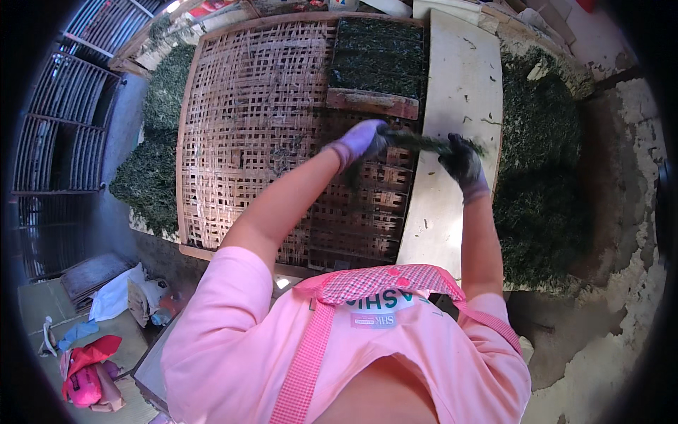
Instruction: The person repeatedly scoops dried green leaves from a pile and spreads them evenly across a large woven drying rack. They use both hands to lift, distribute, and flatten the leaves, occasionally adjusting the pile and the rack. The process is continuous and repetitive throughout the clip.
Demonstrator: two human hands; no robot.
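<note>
My left hand (366, 140), in a pale purple glove with dark-stained fingers, is closed on one end of a bunch of dark green strands (418, 143). My right hand (462, 164), its glove stained nearly black, grips the other end. The bunch stretches between both hands, above the edge where a woven slatted tray (247, 120) meets a pale board (452, 78). Just beyond my left hand, a wooden bar (373, 103) borders a dense dark green layer (378, 56) on the tray. What exactly the strands are, I cannot tell.
Heaps of similar green strands lie left of the tray (152, 166) and right of the board (540, 177). Barred metal racks (67, 120) stand at far left. A pink bag (83, 385) and cloths lie at lower left. Green scraps dot the board.
</note>
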